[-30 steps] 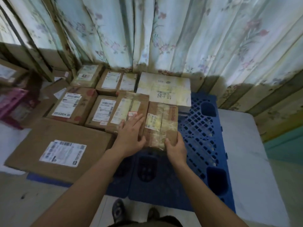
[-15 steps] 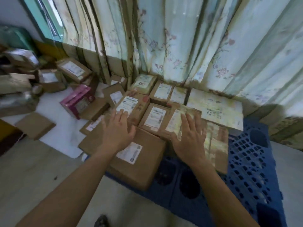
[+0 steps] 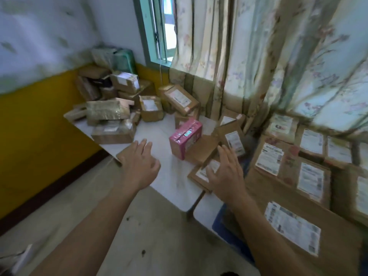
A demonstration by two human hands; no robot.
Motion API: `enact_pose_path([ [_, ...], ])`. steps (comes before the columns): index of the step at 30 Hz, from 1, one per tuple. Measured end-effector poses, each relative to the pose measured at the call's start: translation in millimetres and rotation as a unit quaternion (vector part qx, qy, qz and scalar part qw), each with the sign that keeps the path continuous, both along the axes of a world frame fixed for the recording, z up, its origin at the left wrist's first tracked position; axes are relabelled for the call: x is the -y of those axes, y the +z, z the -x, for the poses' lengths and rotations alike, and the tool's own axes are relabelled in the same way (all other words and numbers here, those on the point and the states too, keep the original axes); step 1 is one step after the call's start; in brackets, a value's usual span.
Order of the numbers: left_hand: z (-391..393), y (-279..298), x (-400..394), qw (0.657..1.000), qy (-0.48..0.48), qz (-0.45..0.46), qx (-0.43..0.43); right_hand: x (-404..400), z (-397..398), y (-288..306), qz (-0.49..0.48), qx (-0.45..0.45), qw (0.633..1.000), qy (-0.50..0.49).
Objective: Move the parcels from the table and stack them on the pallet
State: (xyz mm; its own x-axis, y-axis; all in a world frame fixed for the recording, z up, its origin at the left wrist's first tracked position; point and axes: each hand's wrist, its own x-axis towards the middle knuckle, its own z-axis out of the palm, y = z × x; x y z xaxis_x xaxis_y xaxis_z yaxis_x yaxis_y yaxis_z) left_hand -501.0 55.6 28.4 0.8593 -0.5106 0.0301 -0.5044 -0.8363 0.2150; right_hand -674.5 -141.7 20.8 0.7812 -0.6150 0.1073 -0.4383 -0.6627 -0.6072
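Floral curtains (image 3: 258,66) hang across the far wall beside a window (image 3: 159,30), above a white counter (image 3: 175,176) that runs from the room's corner toward the person. Brown parcels (image 3: 119,108) crowd the counter's far end at about 11 o'clock, and a pink box (image 3: 186,137) stands at about 12 o'clock, leaning against a flat brown parcel (image 3: 203,150). At 3 o'clock, labelled parcels lie side by side in a layer (image 3: 298,172) over a blue pallet (image 3: 219,224), of which only a corner shows. Both arms reach forward over the counter. The left hand (image 3: 137,166) hovers with fingers spread and released, holding nothing. The right hand (image 3: 225,174) is likewise spread and empty, above a small labelled parcel (image 3: 201,174) at the counter's near edge; whether it touches cannot be told.
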Motion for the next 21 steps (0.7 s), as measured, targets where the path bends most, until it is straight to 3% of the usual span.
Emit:
enact_pose_path([
  [9,-117.8,-30.2,24.8,0.997,-0.017,-0.056,-0.049,8.9,-127.9,-38.3,-0.042,-0.092,0.995,-0.018],
  [17,-203.5,-99.6,115.0,0.983,-0.083,-0.065,-0.153,68.5,-226.9,-110.0,-0.132,-0.25,0.955,-0.088],
  [21,-219.4,-120.6,165.9,0.976,-0.123,-0.062,-0.171,87.8,-248.0,-120.7,-0.133,-0.276,0.947,-0.098],
])
